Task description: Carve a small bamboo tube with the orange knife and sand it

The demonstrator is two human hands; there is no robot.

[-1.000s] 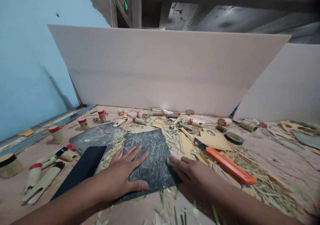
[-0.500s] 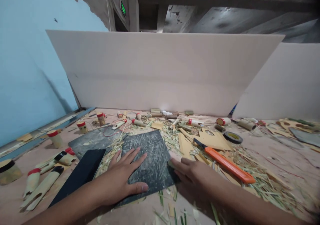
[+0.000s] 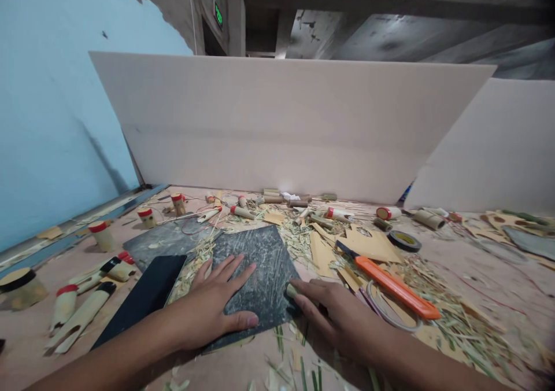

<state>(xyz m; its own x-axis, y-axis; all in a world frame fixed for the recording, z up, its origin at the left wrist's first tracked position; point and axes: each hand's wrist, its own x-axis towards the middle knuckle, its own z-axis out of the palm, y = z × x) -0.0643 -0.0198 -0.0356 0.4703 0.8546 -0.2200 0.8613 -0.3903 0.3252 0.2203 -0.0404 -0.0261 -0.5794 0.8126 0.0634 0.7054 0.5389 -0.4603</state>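
Observation:
A dark, scratched sheet of sandpaper (image 3: 269, 264) dusted with pale powder lies on the table before me. My left hand (image 3: 221, 298) is spread flat on its left half, fingers apart. At the sheet's right edge my right hand (image 3: 325, 304) is closed on a short piece of bamboo (image 3: 291, 290); only its pale greenish end shows past the fingertips, the rest is covered. Right of that hand lies an orange utility knife (image 3: 390, 281). A black phone-like slab (image 3: 141, 298) rests left of my left forearm.
Bamboo tubes with red bands (image 3: 102, 235) and cut bamboo pieces (image 3: 82, 316) stand and lie at left. A second dark sheet (image 3: 169, 243) is behind them. Shavings (image 3: 468, 321), a tape roll (image 3: 404, 240) and yellowish scraps (image 3: 368, 240) spread rightward. A pale board (image 3: 281, 125) stands behind.
My right hand has shifted slightly left and down at the sheet's edge with the bamboo piece. My left hand stays flat in place. The view has turned slightly.

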